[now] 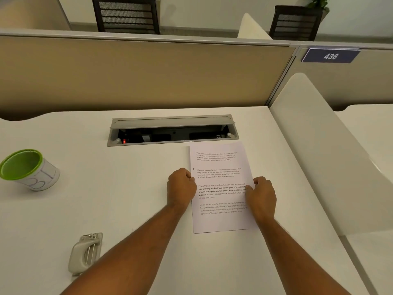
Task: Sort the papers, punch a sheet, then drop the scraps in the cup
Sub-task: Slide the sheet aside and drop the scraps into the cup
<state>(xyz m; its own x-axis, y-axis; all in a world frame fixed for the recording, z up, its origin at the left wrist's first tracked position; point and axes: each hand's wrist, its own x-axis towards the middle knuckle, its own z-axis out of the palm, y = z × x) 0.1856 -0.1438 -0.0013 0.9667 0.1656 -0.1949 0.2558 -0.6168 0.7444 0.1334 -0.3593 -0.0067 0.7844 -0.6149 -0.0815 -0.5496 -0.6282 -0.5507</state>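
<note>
A stack of white printed papers point(219, 165) lies flat on the white desk point(138, 209), right of centre. A small punched hole shows near its left edge. My left hand point(180, 188) is curled and touches the stack's left edge. My right hand point(260, 196) rests on the right edge with fingers on the top sheet. Whether either hand truly grips the paper is unclear. A grey hole punch point(85, 253) sits at the lower left, partly behind my left forearm. A white cup with a green rim point(29, 170) stands at the far left.
An open grey cable tray point(172, 129) is set into the desk just behind the papers. A beige partition point(138, 75) backs the desk, and a white side divider point(319, 156) rises on the right. Black chairs stand beyond the partition.
</note>
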